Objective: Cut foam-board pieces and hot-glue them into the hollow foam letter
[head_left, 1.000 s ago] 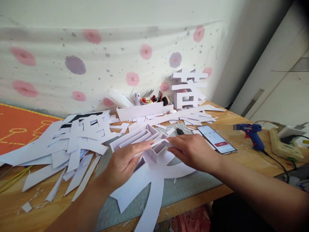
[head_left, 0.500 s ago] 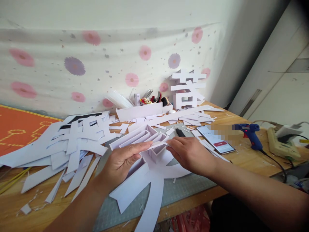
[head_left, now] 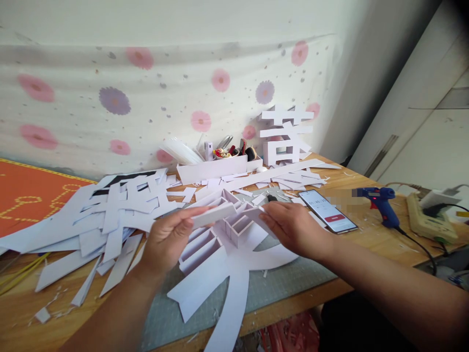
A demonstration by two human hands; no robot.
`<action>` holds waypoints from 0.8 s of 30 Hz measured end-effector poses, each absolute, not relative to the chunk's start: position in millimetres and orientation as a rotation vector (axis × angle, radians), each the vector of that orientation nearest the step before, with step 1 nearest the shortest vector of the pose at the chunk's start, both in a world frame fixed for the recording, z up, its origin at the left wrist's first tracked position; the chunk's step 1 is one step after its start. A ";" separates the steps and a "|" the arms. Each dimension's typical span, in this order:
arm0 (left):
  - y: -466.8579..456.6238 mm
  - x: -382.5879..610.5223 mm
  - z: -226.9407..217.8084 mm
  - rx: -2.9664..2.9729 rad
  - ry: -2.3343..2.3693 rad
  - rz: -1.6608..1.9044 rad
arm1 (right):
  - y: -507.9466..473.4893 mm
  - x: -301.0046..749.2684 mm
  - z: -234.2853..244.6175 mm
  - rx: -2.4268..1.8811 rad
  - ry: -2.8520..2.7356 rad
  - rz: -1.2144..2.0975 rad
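Note:
A narrow white foam board strip is pinched between the thumb and fingers of my left hand. My right hand grips a second white foam board piece, its end close to the first strip with a small gap between. Both pieces are held above a white character-shaped foam board form with upright walls making narrow compartments. The form lies on a grey-green cutting mat. Part of its right side is hidden behind my right hand.
A blue glue gun stands on the right near a power strip and a phone. White offcuts pile up on the left. Behind are a tool box and a standing white character.
My hands have moved apart, the left one to the left. What looked like one strip between them now shows as two separate pieces.

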State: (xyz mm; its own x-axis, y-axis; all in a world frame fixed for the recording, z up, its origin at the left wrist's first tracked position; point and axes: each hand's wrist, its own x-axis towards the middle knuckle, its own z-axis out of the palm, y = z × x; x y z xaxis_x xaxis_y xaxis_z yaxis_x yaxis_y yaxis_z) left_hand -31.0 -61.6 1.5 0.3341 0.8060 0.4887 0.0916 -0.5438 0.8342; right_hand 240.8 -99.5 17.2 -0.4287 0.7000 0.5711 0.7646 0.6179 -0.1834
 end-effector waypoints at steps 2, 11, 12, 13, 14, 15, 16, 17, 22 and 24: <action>-56.9 -34.1 -0.9 1.717 0.833 1.331 | -99.3 244.3 21.5 -1.203 -2.141 0.001; -40.4 -35.7 -1.7 2.121 0.957 1.172 | -80.0 263.5 11.2 -1.256 -1.729 0.721; -39.2 -35.9 -1.6 2.258 0.934 1.095 | -78.4 265.8 9.1 -1.250 -1.676 0.757; -38.0 -36.0 -1.5 2.383 0.906 1.021 | -77.0 267.9 6.9 -1.245 -1.621 0.790; -36.9 -36.0 -1.6 2.489 0.879 0.954 | -75.9 269.8 4.6 -1.238 -1.562 0.827; -35.9 -36.1 -1.6 2.575 0.864 0.890 | -75.0 271.5 2.2 -1.228 -1.501 0.878; -35.2 -36.1 -1.6 2.643 0.862 0.831 | -74.0 272.9 -0.3 -1.214 -1.441 0.941; -34.7 -36.3 -1.4 2.695 0.872 0.777 | -73.1 273.9 -2.5 -1.197 -1.384 1.018; -35.3 -37.3 1.2 2.804 0.924 0.584 | -70.2 272.9 -6.2 -1.088 -1.204 1.323; -35.9 -37.2 1.7 2.815 0.916 0.533 | -70.7 271.8 -4.1 -1.084 -1.244 1.270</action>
State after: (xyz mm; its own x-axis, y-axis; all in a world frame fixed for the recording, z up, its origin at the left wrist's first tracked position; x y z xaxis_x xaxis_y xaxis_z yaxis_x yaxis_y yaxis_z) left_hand -37.2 -35.9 1.7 0.7530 0.5910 0.2893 0.5436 -0.8065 0.2326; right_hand 271.8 -70.7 -4.1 -0.0859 0.9951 0.0481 -0.0686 0.0422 -0.9967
